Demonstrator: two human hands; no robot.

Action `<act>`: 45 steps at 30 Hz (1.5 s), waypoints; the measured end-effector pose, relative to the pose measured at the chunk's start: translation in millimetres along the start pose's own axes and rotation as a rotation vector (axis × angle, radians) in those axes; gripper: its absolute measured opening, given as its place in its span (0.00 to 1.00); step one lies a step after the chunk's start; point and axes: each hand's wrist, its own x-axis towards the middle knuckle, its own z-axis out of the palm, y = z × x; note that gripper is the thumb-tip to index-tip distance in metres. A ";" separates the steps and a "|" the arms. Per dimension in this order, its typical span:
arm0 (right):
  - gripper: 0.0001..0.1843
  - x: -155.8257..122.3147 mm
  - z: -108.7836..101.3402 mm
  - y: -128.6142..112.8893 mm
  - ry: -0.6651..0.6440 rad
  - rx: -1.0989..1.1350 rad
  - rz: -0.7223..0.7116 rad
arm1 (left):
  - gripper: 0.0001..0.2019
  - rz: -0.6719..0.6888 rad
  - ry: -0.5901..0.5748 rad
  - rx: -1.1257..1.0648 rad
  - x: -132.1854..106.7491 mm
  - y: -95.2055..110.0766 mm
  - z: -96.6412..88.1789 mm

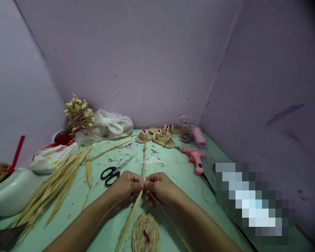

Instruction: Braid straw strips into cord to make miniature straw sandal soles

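Note:
My left hand (131,185) and my right hand (156,187) meet at the middle of the table. Both are closed in a pinch on a thin braided cord of dried plant strips (145,162), which runs away from me. Loose strands trail back toward me, a wider pale strip (130,218) under the left hand and a thinner one (170,220) by the right. Just in front of me lies an oval coiled woven mat (146,232) with a red bit at its centre. Black-handled scissors (115,171) rest left of the left hand.
A pink glue gun (195,157) with a black cable lies right, near pink yarn (198,136) and a clear tub of beads (186,131). Small woven pieces (162,137) sit at the back. Dried strips (60,178), a plastic bag (111,124) and a white pot (14,190) occupy the left.

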 end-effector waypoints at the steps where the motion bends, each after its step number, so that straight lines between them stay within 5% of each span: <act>1: 0.07 1.1 2.2 2.6 0.026 -0.016 -0.010 | 0.06 0.004 0.002 0.016 1.0 -1.5 -0.1; 11: 0.05 5.2 -0.3 9.6 0.097 -0.031 -0.074 | 0.08 0.008 0.105 0.589 -6.8 5.8 -7.3; 18: 0.03 1.2 3.5 7.4 0.058 0.251 -0.012 | 0.13 0.186 0.366 1.128 -33.8 5.8 32.7; 21: 0.03 -0.5 4.6 6.7 0.046 0.282 -0.008 | 0.14 0.178 0.371 1.267 -43.2 3.9 45.4; 25: 0.02 -2.7 2.2 5.8 -0.043 0.335 -0.053 | 0.13 0.172 0.310 1.066 -41.9 15.9 34.1; 29: 0.08 -4.6 -1.5 4.9 -0.105 0.326 -0.089 | 0.11 0.033 0.350 0.476 -28.5 28.0 9.8; 33: 0.12 -6.2 -3.5 4.3 -0.160 0.306 -0.122 | 0.09 -0.168 0.019 -0.015 -15.9 20.2 1.0; 35: 0.12 -5.9 -4.8 4.4 -0.168 0.265 -0.123 | 0.07 -0.187 0.003 -0.084 -11.9 12.9 1.3; 40: 0.08 -0.9 -8.1 7.2 -0.157 0.121 -0.235 | 0.06 -0.140 0.168 0.075 -8.4 5.3 5.6; 45: 0.06 2.3 -8.2 10.2 -0.013 -0.247 -0.343 | 0.04 -0.128 0.206 0.068 -8.9 8.3 12.7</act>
